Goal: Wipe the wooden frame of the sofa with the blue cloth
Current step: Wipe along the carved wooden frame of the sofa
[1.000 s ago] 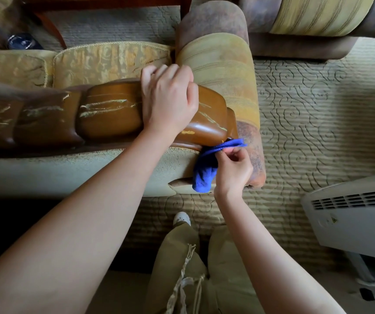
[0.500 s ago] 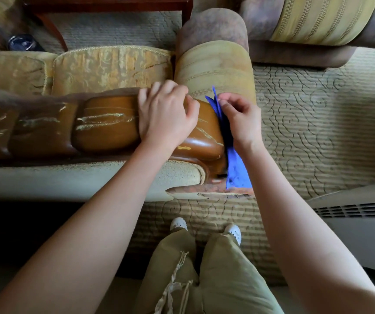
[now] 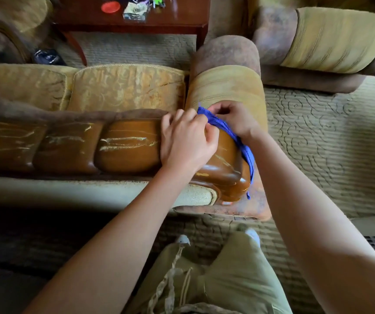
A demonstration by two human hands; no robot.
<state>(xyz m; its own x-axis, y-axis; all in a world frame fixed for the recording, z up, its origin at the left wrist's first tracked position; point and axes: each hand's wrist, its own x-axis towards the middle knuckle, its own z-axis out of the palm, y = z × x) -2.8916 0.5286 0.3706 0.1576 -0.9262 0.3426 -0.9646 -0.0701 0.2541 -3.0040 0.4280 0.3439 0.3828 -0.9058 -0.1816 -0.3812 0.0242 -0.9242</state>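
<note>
Patterned carpet [image 3: 318,132] surrounds the sofa. At one o'clock from the glossy wooden frame [image 3: 127,146], the right hand [image 3: 234,120] pinches the blue cloth [image 3: 245,150], draped down the frame's end; the left hand [image 3: 186,141] also pinches it, probably to stretch it for wiping.

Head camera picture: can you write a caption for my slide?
Both hands, right hand and left hand, draw a blue cloth over the sofa's wooden frame.

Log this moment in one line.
phase: wiping | right hand: grips blue cloth | left hand: pinches cloth top | cloth: on wooden frame end
</note>
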